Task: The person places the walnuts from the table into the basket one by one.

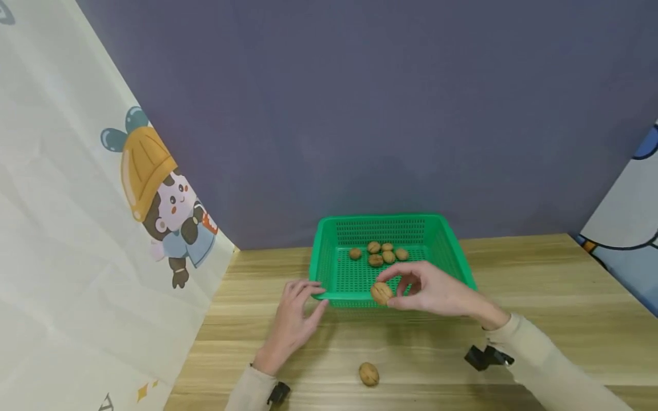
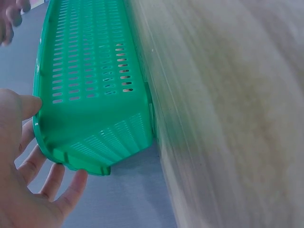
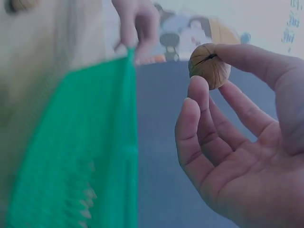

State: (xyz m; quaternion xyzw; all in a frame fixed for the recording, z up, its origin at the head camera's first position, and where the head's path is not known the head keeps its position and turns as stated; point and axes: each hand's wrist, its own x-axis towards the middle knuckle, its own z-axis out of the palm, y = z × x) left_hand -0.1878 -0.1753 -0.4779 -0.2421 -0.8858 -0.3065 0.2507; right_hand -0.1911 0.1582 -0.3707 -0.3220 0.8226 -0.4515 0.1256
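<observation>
Between the thumb and fingertips of my right hand (image 1: pixel 432 291) is a walnut (image 1: pixel 381 293), held up over the front rim of the green plastic basket (image 1: pixel 465 268). A dark crack shows in the shell of this walnut (image 3: pixel 209 66) in the right wrist view. My left hand (image 1: pixel 295 322) is at the basket's near left corner, with its thumb and fingers on either side of the rim (image 2: pixel 38 80). Several walnuts (image 1: pixel 376 260) lie inside, toward the back. One more walnut (image 1: pixel 368 374) sits on the table in front of the basket.
The wood-grain table (image 1: pixel 519 285) meets a dark grey-blue backdrop (image 1: pixel 360 114) right behind the basket. A pale sheet with a cartoon figure (image 1: pixel 175 200) slopes along the left side. Another printed sheet (image 1: pixel 622 205) edges the right.
</observation>
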